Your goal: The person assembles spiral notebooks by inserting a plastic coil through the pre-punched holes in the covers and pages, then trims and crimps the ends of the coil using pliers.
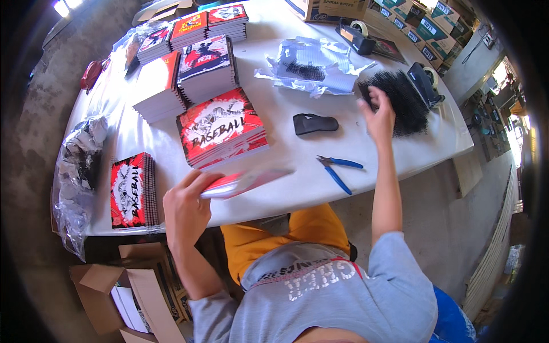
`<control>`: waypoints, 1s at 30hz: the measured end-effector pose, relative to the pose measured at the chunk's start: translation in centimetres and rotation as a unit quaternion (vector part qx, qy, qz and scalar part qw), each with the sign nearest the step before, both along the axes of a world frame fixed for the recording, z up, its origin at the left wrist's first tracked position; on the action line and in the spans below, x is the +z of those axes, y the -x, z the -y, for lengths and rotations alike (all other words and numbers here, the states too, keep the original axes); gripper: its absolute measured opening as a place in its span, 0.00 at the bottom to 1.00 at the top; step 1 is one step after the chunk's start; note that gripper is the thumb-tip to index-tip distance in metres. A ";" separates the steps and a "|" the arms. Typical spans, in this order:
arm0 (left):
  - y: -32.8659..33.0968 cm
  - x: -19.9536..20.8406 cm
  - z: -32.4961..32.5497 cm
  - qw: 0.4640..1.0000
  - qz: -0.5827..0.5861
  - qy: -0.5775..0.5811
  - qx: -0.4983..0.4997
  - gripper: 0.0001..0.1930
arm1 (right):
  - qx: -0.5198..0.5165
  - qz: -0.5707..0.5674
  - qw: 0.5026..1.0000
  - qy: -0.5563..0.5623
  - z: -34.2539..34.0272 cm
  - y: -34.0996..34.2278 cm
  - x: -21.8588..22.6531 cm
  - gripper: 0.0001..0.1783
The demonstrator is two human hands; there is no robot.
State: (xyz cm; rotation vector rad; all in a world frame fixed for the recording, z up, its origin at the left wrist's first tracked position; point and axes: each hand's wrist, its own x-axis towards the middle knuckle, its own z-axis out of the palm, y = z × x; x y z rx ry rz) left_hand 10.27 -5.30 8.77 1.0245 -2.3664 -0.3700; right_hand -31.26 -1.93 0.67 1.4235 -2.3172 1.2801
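"What did the left hand (187,200) hold?"
"A notebook (233,184), pinched over the table (289,151)'s near edge."
"The right hand (380,117)?"
"Fingers parted around nothing, beside the coils (405,108); contact was unclear."

Tee (354,311): plain grey, kinda heathered and pretty loose by the look of it
Sleeves (397,260): short, same grey, loose at the cuffs
Chest print (320,280): chunky white block letters, bit worn looking, plus a row of dark lettering (286,270)
Red bit (358,270): thin slash beside the print
Bottoms (317,226): loud mustard-orange, can't tell if shorts or full length
Hands: left hand (187,197) and right hand (380,114) both bare
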 end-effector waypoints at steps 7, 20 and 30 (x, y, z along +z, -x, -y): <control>3.3 -3.3 2.2 0.978 0.150 0.134 -0.048 0.08 | -0.151 -0.100 0.915 -0.360 3.8 8.9 -4.1 0.18; 3.4 -7.1 0.4 0.921 0.066 0.380 0.054 0.09 | 0.188 0.157 0.967 -0.063 -1.6 -1.7 6.5 0.29; 4.8 -9.2 -1.7 0.940 0.020 0.321 0.117 0.04 | 0.362 0.271 0.892 -0.013 -4.7 -15.6 4.7 0.17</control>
